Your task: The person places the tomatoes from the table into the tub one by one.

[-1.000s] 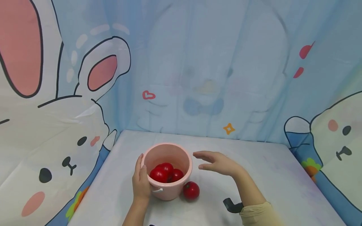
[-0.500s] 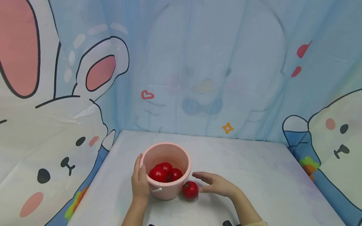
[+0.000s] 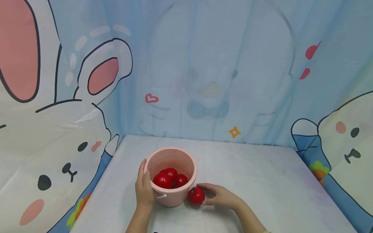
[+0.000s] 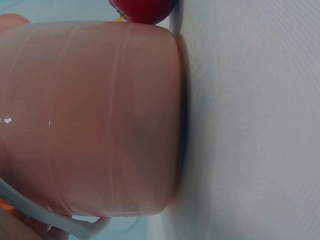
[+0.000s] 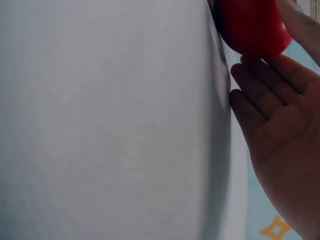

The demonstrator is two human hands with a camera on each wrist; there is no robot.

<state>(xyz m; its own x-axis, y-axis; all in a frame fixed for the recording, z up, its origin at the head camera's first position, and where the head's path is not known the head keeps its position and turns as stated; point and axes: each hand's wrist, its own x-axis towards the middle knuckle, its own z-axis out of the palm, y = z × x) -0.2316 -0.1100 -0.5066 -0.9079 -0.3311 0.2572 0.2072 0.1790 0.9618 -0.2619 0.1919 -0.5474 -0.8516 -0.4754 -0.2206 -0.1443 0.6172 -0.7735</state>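
A pink bucket [image 3: 175, 196] with a white handle stands upright on the white table, several red tomatoes [image 3: 163, 180] inside it. My left hand [image 3: 144, 191] holds the bucket's left side, thumb near the rim and fingers along the wall. Just right of the bucket's base a single tomato [image 3: 196, 196] sits on the table. My right hand [image 3: 222, 196] is at its right side, index finger reaching behind it and thumb near its front right. In the right wrist view, the thumb [image 5: 302, 25] overlaps the tomato [image 5: 252, 25], and the fairly straight fingers reach its edge.
The white table [image 3: 274, 184] extends right of and behind the bucket. A blue curtain [image 3: 215, 64] closes off the back, and printed rabbit cloth [image 3: 96, 136] hangs at the left. A small dark object [image 3: 156, 232] barely shows at the bottom edge.
My right hand has come down and left from above the table to the tomato beside the bucket. The left hand and the bucket stay in place.
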